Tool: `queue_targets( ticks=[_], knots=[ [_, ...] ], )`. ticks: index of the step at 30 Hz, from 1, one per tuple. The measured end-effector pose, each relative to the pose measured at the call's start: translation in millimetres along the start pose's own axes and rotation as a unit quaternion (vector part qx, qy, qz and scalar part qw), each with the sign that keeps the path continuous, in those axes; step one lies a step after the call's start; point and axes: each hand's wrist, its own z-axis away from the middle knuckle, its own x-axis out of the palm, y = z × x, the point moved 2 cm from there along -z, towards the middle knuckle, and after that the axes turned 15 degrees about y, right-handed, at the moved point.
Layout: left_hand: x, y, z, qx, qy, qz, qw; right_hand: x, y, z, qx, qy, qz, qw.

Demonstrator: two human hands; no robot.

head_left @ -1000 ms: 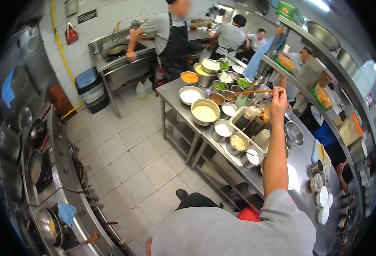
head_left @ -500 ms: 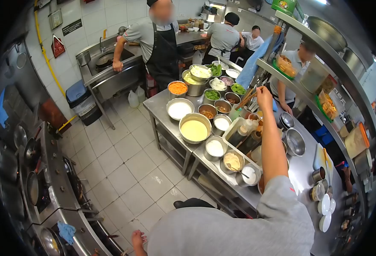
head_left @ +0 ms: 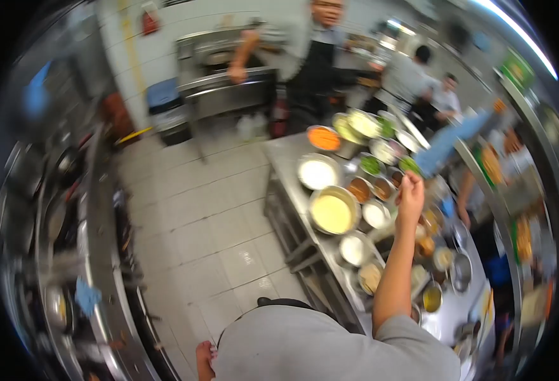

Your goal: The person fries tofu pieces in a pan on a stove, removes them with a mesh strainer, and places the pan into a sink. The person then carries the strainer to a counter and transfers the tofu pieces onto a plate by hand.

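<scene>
My right hand (head_left: 410, 198) is raised over the prep table with its fingers pinched together. Blur hides what they hold, if anything. Beneath and beside it are metal containers: chopped greens (head_left: 371, 165), a brown food (head_left: 359, 190) and a white substance (head_left: 375, 214). A large bowl of pale yellow liquid (head_left: 331, 213) stands left of my forearm, with a bowl of white contents (head_left: 318, 172) behind it. My left hand (head_left: 206, 354) hangs low at my side, loosely curled and partly cut off from view, with no object visible in it.
The stove (head_left: 98, 254) runs along the left, with a blue cloth (head_left: 87, 296) on it. A person in a black apron (head_left: 313, 66) stands beyond the table, beside the sink counter (head_left: 228, 81). Other people are farther back. Shelving (head_left: 482, 166) rises at right. Tiled floor (head_left: 209, 216) lies between.
The view has swung, blurring the picture. My right hand has come away from the wooden sticks it was near, toward the small food containers. My left hand still hangs low.
</scene>
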Motion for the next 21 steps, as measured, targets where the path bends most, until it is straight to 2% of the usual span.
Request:
queue_targets(
  ticks=[2,3,4,5,6,7,8,9,10,12,13,14,15,17,20,21],
  knots=[
    [4,-23,-12,-0.168,0.064,0.111,0.977,77,20,62,0.068,-0.166,0.006,0.984],
    [1,-34,-20,-0.154,0.052,0.125,0.979,114,30,101,0.075,-0.25,0.039,0.964],
    [1,-42,-20,-0.119,0.102,0.164,0.974,147,22,152,0.111,-0.331,0.058,0.935],
    [-10,-29,-16,-0.057,0.138,0.152,0.977,174,19,203,0.096,-0.444,0.048,0.89],
    [-17,-23,1,-0.11,0.16,0.233,0.953,193,18,252,0.052,-0.567,0.043,0.821],
    [-23,-24,8,-0.187,0.161,0.307,0.919,202,22,299,-0.032,-0.664,0.016,0.747],
    [-34,-15,22,-0.199,0.196,0.348,0.895,209,-8,337,-0.054,-0.777,0.076,0.622],
    [-44,-16,33,-0.219,0.217,0.404,0.861,213,5,375,-0.017,-0.843,0.055,0.535],
    [-53,-24,43,-0.221,0.248,0.468,0.819,216,3,410,0.002,-0.878,0.046,0.476],
    [-71,-54,60,-0.228,0.313,0.547,0.742,219,-22,464,-0.036,-0.905,0.046,0.422],
    [-81,-72,65,-0.197,0.343,0.63,0.668,221,-27,488,-0.049,-0.922,0.031,0.383],
    [-94,-88,73,-0.157,0.366,0.701,0.592,226,-28,508,-0.044,-0.931,0.045,0.36],
    [-110,-98,81,-0.157,0.387,0.707,0.57,233,-29,524,-0.038,-0.936,0.063,0.344],
    [-150,-115,91,-0.078,0.508,0.711,0.48,242,-26,555,-0.032,-0.943,0.062,0.326],
    [-225,-122,94,-0.055,0.522,0.73,0.438,267,-29,593,-0.012,-0.948,0.073,0.311],
    [-254,-109,98,-0.048,0.518,0.729,0.445,273,-33,606,0.0,-0.95,0.078,0.303]
  ],
)
